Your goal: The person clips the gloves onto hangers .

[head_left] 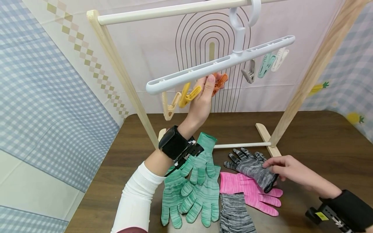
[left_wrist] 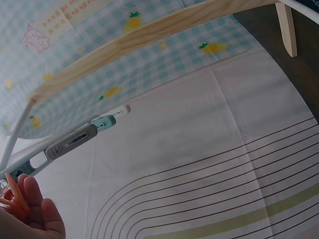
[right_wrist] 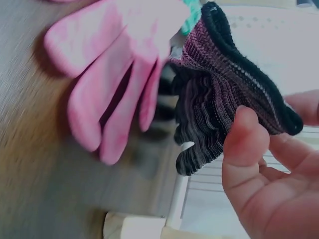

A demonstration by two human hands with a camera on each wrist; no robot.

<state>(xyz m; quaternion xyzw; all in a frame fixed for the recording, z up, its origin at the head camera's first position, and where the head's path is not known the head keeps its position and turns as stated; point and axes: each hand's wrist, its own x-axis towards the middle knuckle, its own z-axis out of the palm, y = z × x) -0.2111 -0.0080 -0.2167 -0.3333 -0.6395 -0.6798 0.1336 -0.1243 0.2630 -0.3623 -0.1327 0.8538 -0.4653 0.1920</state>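
Note:
A white hanger (head_left: 221, 64) with clothespins along its underside hangs tilted from the rod, its left end lower. My left hand (head_left: 201, 102) is raised beneath its middle and grips the orange clothespin (head_left: 220, 84), thumb towards the camera. The left wrist view shows that orange clothespin (left_wrist: 16, 199) beside the fingers. Down at the table, my right hand (head_left: 294, 168) pinches a black-and-grey striped glove (head_left: 256, 168) near its dark cuff. In the right wrist view the thumb lies on the glove (right_wrist: 214, 94), and its cuff opening stands partly folded. Part of the glove overlaps a pink glove (head_left: 242, 187).
Yellow (head_left: 189, 95) and cream clothespins (head_left: 170, 106) hang left of my left hand; grey (head_left: 249, 71), teal (head_left: 266, 64) and white ones (head_left: 279, 60) hang right. Several green gloves (head_left: 201, 191) and another grey glove (head_left: 237, 213) lie on the table. A wooden rack (head_left: 119, 71) frames the hanger.

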